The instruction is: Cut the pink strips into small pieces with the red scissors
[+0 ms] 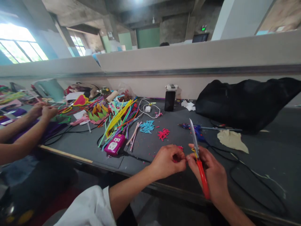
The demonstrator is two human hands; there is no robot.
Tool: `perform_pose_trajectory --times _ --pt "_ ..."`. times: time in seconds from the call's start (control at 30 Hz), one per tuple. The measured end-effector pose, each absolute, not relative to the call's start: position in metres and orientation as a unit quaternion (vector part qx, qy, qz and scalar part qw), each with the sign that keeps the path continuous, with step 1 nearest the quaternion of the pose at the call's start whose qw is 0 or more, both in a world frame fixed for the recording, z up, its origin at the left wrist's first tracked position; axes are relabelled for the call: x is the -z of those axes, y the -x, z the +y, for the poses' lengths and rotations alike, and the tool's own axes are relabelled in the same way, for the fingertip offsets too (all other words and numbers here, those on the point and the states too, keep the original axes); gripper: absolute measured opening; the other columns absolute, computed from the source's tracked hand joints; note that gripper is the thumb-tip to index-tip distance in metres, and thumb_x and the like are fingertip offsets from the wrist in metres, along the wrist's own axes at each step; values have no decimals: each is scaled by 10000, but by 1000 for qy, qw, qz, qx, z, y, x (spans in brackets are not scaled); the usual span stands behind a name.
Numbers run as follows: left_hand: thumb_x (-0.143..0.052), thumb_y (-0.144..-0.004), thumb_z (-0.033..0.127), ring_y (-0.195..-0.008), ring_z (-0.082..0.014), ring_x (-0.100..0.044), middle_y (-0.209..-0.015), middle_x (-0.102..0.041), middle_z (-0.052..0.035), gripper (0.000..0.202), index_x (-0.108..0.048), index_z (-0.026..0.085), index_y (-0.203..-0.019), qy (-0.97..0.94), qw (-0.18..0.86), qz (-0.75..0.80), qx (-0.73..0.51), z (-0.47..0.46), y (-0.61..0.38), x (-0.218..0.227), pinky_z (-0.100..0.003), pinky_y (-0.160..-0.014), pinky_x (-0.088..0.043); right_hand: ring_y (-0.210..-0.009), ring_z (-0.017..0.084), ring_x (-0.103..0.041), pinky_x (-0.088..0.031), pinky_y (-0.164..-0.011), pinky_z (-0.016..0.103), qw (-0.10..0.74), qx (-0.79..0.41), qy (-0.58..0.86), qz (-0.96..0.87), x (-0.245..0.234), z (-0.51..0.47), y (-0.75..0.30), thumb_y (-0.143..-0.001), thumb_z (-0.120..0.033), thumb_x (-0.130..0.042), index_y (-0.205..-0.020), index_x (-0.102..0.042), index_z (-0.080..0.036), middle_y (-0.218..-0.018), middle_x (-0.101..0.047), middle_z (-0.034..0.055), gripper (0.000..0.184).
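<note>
Hands of a co-worker [49, 112], bare forearms, far left of the left hand, close together, cannot tell what they hold. Next, left of and beyond the left hand: loose heap of long fuzzy stems [118, 121], yellow, green, purple, orange, thin and bendy. Glossy magenta box [115, 145], rounded edges, white pattern on front, sits nearer to the left hand, same side. Few pale pink strips [133, 137], straight, fuzzy, just right of box. Past the left hand's knuckles, slightly left: pile of short blue pieces [147, 126], then smaller pile of short red pieces [163, 134], closer to the hand, straight beyond it. Left hand [164, 161] is curled, thumb and fingertips drawn near each other; cannot tell whether a small piece is pinched there. Flat black phone [169, 102] upright, well beyond it. Scissors [202, 177], smooth red plastic handles, shiny metal blades pointing up, are in the right hand [215, 175], grasped against the palm, thumb near the left fingertips. Blue glue gun [199, 134] lies just beyond the right hand. Farther off to its right: big slack black bag [237, 103], soft cloth look, and thin beige scrap [232, 140], irregular edge.
</note>
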State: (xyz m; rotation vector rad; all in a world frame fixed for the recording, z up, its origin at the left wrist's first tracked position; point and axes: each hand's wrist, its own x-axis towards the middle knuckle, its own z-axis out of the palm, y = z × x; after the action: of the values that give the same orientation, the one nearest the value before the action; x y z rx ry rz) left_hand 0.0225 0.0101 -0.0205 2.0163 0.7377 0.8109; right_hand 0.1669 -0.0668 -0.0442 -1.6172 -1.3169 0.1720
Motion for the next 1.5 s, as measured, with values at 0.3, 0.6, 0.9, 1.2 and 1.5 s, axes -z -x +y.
perform_pose_trajectory --times 0.3,0.6,0.9,1.2,1.5 --pt "-650 -661 182 -566 -91 -480 -598 -563 17 46 -619 149 -667 -544 659 298 -425 20 -18 9 -224 -581 -374 -761 176 -703 -557 -740 282 472 -34 670 -571 42 -66 -160 -837 -450 -571 -1131 -620 -192 -987 -717 58 394" --pt "-713 -700 211 -639 -87 -514 -674 -576 16 112 -621 149 -715 -328 738 211 -551 24 -14 3 -221 -674 -419 -845 169 -697 -554 -738 274 392 -28 675 -625 58 -67 -144 -859 -373 -537 -1155 -598 -241 -1029 -709 25 330" --pt "-745 -659 205 -623 -79 -521 -661 -583 29 150 -608 156 -698 -309 748 224 -543 18 -16 0 -207 -659 -432 -858 173 -704 -564 -753 275 381 -16 668 -640 59 -69 -147 -843 -328 -524 -1158 -606 -236 -1042 -720 18 338" --pt "-734 -674 182 -640 -78 -518 -658 -580 28 118 -624 152 -703 -329 736 221 -549 19 -15 2 -202 -669 -420 -804 181 -715 -571 -774 293 392 5 655 -646 56 -69 -149 -824 -318 -513 -1105 -654 -198 -967 -741 34 337" --pt "-727 -676 202 -652 -85 -515 -665 -576 22 115 -627 158 -711 -343 728 229 -548 19 -15 2 -208 -683 -421 -805 186 -719 -581 -744 287 378 17 661 -648 56 -69 -150 -832 -327 -504 -1098 -664 -207 -966 -745 33 332"
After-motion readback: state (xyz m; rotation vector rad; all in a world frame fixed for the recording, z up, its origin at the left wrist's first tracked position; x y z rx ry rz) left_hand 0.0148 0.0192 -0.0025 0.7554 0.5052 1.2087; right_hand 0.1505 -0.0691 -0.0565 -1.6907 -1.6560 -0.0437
